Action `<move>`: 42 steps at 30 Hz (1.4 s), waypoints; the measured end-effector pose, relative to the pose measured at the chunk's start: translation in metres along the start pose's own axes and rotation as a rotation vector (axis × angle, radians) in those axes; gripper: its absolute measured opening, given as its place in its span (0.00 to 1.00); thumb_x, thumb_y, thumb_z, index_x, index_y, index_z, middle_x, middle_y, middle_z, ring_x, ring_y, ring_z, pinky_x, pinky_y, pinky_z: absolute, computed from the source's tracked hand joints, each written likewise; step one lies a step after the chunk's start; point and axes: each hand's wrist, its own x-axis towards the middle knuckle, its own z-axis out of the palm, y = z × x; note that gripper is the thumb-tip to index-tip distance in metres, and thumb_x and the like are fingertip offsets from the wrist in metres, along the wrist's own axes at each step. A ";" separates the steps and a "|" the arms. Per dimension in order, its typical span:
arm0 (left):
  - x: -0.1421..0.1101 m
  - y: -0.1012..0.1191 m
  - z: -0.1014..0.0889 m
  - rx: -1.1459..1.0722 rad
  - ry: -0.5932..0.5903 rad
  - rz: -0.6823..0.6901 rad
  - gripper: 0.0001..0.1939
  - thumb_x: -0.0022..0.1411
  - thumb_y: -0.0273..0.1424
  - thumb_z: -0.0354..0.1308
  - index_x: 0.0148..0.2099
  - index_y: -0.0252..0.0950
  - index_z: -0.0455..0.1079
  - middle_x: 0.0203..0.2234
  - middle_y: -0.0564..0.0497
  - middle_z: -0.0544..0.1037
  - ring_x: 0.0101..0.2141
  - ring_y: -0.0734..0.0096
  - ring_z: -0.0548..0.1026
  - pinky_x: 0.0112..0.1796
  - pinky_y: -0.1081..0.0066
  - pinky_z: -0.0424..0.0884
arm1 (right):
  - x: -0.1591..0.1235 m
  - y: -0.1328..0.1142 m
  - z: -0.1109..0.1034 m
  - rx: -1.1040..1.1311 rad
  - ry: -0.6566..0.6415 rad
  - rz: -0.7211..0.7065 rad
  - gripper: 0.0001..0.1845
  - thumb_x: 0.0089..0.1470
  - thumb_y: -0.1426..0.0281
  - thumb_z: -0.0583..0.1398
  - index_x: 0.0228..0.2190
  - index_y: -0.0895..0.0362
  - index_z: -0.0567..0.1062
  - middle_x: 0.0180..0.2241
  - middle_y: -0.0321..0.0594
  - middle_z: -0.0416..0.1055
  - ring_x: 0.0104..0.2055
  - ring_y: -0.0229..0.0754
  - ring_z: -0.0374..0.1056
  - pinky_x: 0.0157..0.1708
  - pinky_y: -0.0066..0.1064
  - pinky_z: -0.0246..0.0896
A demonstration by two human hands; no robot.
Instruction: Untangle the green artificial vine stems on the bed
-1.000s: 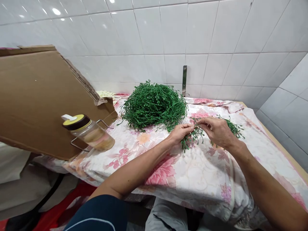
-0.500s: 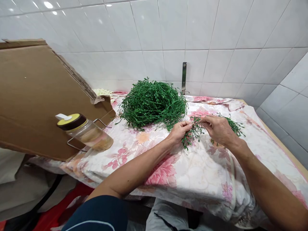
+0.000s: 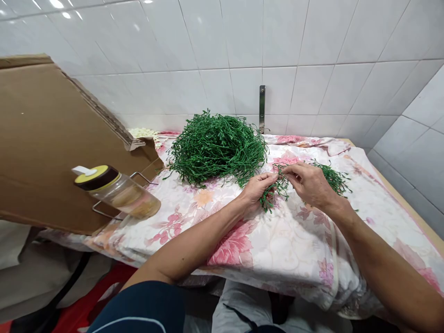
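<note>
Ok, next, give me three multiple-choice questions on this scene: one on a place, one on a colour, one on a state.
1. Where is the jar relative to the green heap?
A) left of it B) right of it C) on top of it
2. What colour is the top of the lid?
A) blue B) red C) yellow
3. What do the left hand and right hand hold?
A) the jar B) a green sprig C) the cardboard

1: A, the jar stands left of the heap.
2: C, the lid's top shows yellow.
3: B, the sprig sits between both hands' fingers.

Honestly nothing readable from where I'm standing, folks: no words or numbers I can make out on the clear jar (image 3: pixel 120 194) with the yellow lid, the cardboard sheet (image 3: pixel 52 138), or the floral cloth (image 3: pixel 277 259).
</note>
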 end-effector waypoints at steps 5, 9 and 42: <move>0.000 0.002 0.001 -0.012 0.022 0.026 0.24 0.44 0.44 0.75 0.37 0.33 0.74 0.23 0.56 0.67 0.20 0.81 0.63 0.21 0.76 0.57 | -0.001 0.001 0.000 0.017 -0.008 0.031 0.07 0.62 0.73 0.60 0.39 0.55 0.79 0.35 0.42 0.79 0.32 0.43 0.73 0.36 0.33 0.67; 0.001 0.004 -0.001 0.009 0.030 0.067 0.23 0.45 0.43 0.75 0.36 0.33 0.74 0.23 0.56 0.67 0.21 0.81 0.62 0.21 0.76 0.57 | 0.000 0.001 -0.002 0.003 -0.022 0.053 0.07 0.62 0.71 0.60 0.39 0.54 0.79 0.36 0.41 0.80 0.32 0.43 0.74 0.36 0.34 0.66; -0.004 0.004 -0.001 0.086 0.008 0.022 0.22 0.43 0.42 0.77 0.36 0.33 0.76 0.26 0.55 0.70 0.23 0.80 0.66 0.24 0.75 0.62 | 0.004 -0.010 -0.025 0.187 -0.133 0.243 0.05 0.58 0.69 0.63 0.35 0.56 0.80 0.29 0.37 0.78 0.28 0.39 0.71 0.31 0.30 0.64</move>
